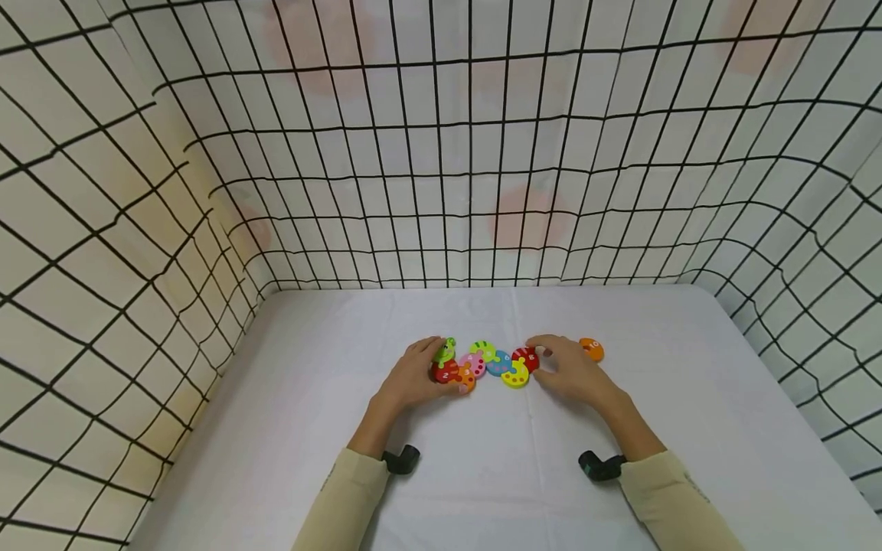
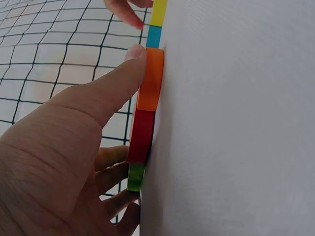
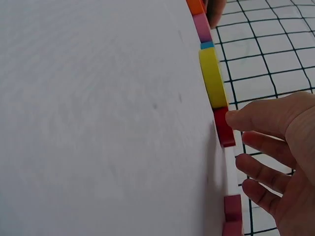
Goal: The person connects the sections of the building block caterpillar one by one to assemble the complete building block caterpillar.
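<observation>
A row of joined, numbered caterpillar puzzle pieces lies on the white table, from a green head piece point(image 1: 446, 351) through red, orange point(image 1: 468, 377), pink, green and blue to a yellow piece point(image 1: 515, 374) and a red piece point(image 1: 526, 358). My left hand point(image 1: 416, 375) holds the head end; its thumb is against the orange piece point(image 2: 151, 78) and its fingers reach behind the green head piece point(image 2: 135, 177). At the other end, my right hand point(image 1: 575, 369) pinches the red piece point(image 3: 224, 127) between thumb and forefinger.
An orange piece numbered 10 point(image 1: 591, 350) lies apart, beyond the right hand. In the right wrist view, a separate pink piece point(image 3: 233, 208) is near that hand's lower fingers. Black-gridded white walls point(image 1: 455, 153) enclose the back and sides of the table point(image 1: 475, 474).
</observation>
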Demonstrator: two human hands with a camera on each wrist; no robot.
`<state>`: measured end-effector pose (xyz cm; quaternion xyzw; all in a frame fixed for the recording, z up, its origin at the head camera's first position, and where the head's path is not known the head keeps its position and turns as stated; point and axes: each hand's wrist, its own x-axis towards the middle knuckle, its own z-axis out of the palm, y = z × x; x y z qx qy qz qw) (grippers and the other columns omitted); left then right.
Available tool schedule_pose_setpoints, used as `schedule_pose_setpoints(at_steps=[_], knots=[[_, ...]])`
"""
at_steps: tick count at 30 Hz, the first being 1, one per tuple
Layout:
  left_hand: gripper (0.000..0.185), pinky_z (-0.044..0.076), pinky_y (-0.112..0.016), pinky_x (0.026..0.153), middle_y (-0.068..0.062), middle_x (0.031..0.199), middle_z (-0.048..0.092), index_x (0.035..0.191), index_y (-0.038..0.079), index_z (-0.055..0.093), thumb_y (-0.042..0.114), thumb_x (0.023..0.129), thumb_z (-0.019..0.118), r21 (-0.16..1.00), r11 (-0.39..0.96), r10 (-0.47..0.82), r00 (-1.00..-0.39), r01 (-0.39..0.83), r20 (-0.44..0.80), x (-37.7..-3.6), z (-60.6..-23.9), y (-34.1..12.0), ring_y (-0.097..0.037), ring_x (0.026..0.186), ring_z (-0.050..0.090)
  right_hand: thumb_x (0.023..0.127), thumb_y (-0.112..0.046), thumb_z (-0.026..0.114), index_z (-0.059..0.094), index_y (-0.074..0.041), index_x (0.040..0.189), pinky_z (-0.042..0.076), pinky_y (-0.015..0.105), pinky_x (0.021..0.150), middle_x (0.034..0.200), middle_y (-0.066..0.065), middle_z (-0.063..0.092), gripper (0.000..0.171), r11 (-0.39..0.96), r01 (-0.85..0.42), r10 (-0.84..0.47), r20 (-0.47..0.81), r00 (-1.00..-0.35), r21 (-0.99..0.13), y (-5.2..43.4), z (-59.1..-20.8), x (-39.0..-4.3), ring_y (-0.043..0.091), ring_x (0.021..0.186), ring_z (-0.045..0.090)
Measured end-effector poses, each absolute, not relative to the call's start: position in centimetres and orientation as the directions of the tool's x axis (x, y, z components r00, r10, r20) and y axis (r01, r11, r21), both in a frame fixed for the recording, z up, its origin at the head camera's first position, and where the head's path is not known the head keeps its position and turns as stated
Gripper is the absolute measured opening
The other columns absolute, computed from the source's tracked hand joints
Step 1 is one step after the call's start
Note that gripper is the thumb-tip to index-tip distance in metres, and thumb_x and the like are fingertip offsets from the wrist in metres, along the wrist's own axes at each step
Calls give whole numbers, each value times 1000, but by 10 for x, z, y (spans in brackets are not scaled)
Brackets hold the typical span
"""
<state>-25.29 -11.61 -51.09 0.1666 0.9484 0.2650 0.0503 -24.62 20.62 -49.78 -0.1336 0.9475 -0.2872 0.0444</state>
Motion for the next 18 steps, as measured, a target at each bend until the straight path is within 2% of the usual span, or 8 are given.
schedule_pose_setpoints(at_steps=[6,9,11,18], knots=[[100,36,-53,122,-7,161,44,157,16,44,65,77,80,532,792,347,-938,298,7,-252,-510,-116,-29,152,36,90,-20,77,63,-12,137,56,50,93,133,13,63,50,802,-221,-234,48,-971,-555,229,-496,-236,30,111,58],[99,36,-53,122,-8,161,44,156,15,45,64,77,80,535,790,350,-937,301,10,-252,-510,-116,-29,151,37,89,-18,78,64,-8,135,56,54,97,133,17,63,49,808,-241,-230,87,-969,-537,242,-498,-232,35,113,58],[99,36,-52,122,-8,161,45,155,15,45,63,77,81,538,788,350,-937,300,10,-253,-510,-116,-30,151,37,89,-16,76,64,-6,134,53,59,102,137,20,61,47,818,-254,-233,106,-967,-516,250,-499,-229,39,120,58],[96,37,-52,121,-5,159,47,154,17,47,61,76,83,538,786,359,-933,305,4,-254,-512,-118,-28,151,37,90,-12,72,65,-6,132,41,71,109,145,27,54,43,847,-243,-227,91,-970,-473,268,-500,-221,51,135,46]])
